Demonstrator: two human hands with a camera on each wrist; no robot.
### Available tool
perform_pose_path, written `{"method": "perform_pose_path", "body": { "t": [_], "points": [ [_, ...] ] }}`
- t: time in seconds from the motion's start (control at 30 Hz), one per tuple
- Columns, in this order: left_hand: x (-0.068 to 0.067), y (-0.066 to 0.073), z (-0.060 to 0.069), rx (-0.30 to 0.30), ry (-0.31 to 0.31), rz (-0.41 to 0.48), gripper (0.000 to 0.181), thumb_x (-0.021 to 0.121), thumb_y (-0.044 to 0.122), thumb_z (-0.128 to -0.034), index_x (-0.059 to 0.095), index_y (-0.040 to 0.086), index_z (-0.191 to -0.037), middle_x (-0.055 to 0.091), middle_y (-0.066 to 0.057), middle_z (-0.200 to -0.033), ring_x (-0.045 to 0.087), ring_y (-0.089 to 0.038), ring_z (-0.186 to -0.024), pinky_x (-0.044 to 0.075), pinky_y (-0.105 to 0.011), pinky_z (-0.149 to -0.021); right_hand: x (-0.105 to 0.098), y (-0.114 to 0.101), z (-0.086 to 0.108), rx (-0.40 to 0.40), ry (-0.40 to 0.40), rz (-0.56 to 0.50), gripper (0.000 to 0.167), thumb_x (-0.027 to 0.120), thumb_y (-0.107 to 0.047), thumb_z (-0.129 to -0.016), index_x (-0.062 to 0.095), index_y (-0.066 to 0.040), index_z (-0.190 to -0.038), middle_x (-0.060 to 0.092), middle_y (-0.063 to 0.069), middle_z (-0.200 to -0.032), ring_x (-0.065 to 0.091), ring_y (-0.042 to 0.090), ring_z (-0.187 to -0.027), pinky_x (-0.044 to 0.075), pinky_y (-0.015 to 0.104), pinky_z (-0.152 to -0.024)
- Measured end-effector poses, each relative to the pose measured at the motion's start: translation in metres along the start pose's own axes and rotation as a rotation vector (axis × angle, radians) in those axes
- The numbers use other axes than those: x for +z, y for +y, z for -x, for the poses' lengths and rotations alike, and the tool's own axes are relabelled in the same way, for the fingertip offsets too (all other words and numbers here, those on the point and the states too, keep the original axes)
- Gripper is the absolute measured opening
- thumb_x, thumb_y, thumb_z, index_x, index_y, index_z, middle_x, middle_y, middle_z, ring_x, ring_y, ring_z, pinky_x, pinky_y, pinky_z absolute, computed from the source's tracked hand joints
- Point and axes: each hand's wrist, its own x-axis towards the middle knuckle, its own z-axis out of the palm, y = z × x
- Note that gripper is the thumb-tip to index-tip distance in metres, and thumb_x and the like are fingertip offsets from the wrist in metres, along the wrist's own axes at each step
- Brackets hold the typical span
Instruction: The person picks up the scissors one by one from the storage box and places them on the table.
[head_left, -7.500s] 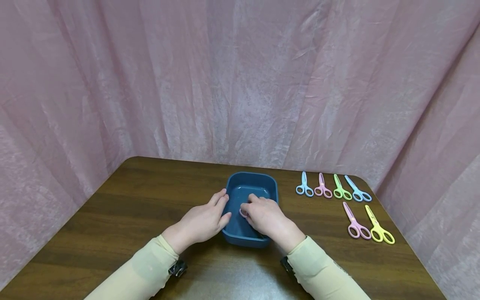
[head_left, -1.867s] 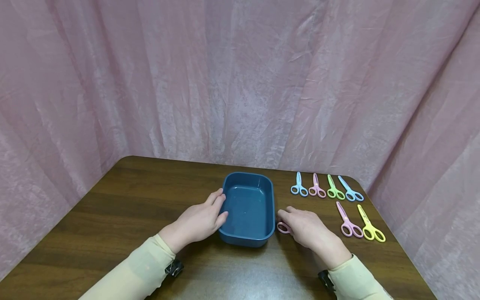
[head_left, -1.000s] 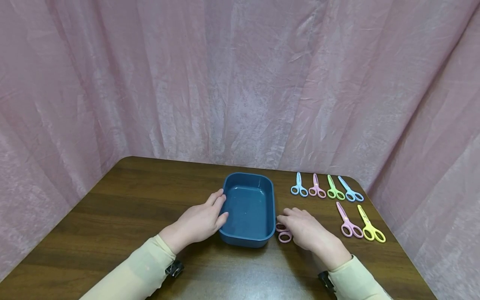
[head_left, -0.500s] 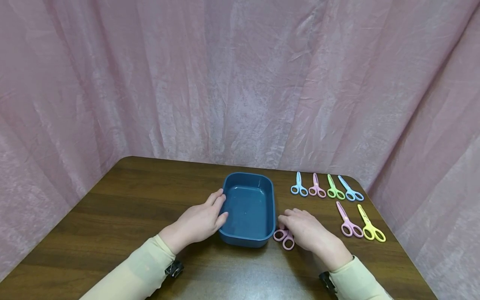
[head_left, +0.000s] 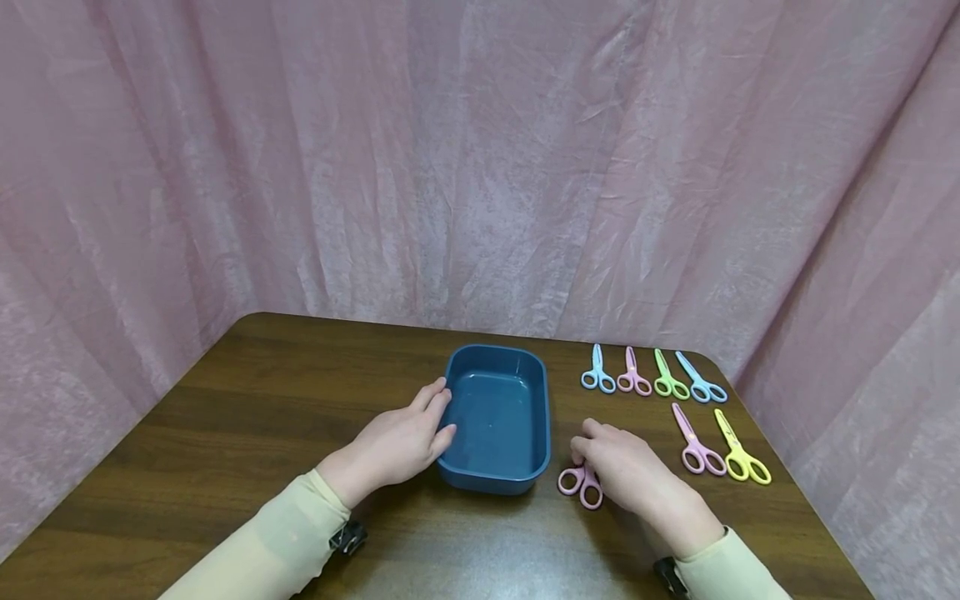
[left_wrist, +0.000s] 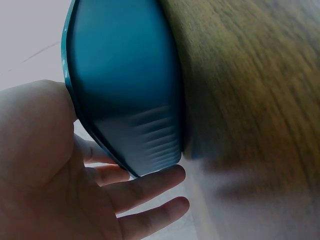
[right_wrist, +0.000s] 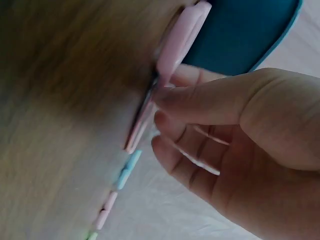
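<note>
My right hand (head_left: 637, 475) pinches a pair of pink scissors (head_left: 582, 482) just right of the blue box (head_left: 547, 417). The finger rings point toward the front, and in the head view the hand covers the blades. In the right wrist view, thumb and fingertips meet on the pink scissors (right_wrist: 182, 37) near the pivot, blades pointing away from the box. My left hand (head_left: 390, 446) rests on the box's left side. Its fingers (left_wrist: 145, 190) lie mostly straight beside the box wall (left_wrist: 125, 75) in the left wrist view.
At the back right, small blue scissors (head_left: 597, 372), pink scissors (head_left: 632, 372), green scissors (head_left: 666, 377) and another blue pair (head_left: 696, 382) form a row. In front of them lie larger pink scissors (head_left: 694, 446) and yellow scissors (head_left: 737, 450). A pink curtain (head_left: 480, 167) hangs behind the table.
The right hand has come out of the box to the right with the pink scissors. Their rings have swung toward the front, and both have just shifted slightly right. The left hand stays put.
</note>
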Motion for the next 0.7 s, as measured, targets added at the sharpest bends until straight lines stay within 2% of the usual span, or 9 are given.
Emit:
{"method": "perform_pose_path", "body": {
  "t": [0.1,0.17,0.33,0.47,0.7],
  "points": [
    [-0.001,0.000,0.000,0.003,-0.004,0.001,0.062,0.057,0.035,-0.1157,0.047,-0.006,-0.161,0.040,-0.026,-0.171,0.077,-0.032,-0.117,0.067,-0.041,-0.079,-0.006,-0.013,0.005,0.058,-0.008,0.047,0.021,0.085,0.003,-0.087,0.077,-0.014,-0.096,0.055,-0.001,-0.087,0.063,0.026,-0.076,0.053,0.044,-0.060],
    [-0.003,0.000,0.001,0.001,-0.007,0.002,0.063,0.057,0.035,-0.1157,0.047,-0.006,-0.161,0.040,-0.025,-0.171,0.076,-0.032,-0.119,0.067,-0.041,-0.079,-0.010,-0.023,0.009,0.087,-0.015,0.073,0.018,0.087,-0.004,-0.089,0.079,-0.013,-0.103,0.058,0.002,-0.090,0.067,0.029,-0.080,0.056,0.048,-0.062],
    [-0.006,0.000,0.001,-0.003,-0.002,0.006,0.063,0.058,0.035,-0.1153,0.047,-0.006,-0.161,0.040,-0.025,-0.171,0.076,-0.032,-0.118,0.067,-0.040,-0.077,-0.014,-0.044,0.020,0.118,-0.055,0.095,0.033,0.091,-0.023,-0.091,0.079,-0.010,-0.119,0.063,0.006,-0.101,0.071,0.032,-0.091,0.061,0.050,-0.069],
    [-0.006,0.000,0.001,0.006,0.003,0.008,0.062,0.058,0.034,-0.1152,0.047,-0.007,-0.161,0.041,-0.026,-0.171,0.077,-0.033,-0.117,0.067,-0.041,-0.077,-0.012,-0.052,0.027,0.111,-0.075,0.089,0.033,0.089,-0.028,-0.094,0.075,-0.012,-0.119,0.062,0.004,-0.104,0.069,0.031,-0.093,0.060,0.049,-0.069],
    [-0.003,0.001,0.001,-0.003,0.000,0.010,0.062,0.058,0.035,-0.1150,0.048,-0.006,-0.161,0.041,-0.025,-0.171,0.076,-0.034,-0.119,0.068,-0.042,-0.078,-0.007,-0.050,0.037,0.092,-0.043,0.108,0.026,0.087,-0.025,-0.095,0.075,-0.015,-0.115,0.059,0.001,-0.103,0.067,0.027,-0.091,0.058,0.047,-0.069]
  ]
}}
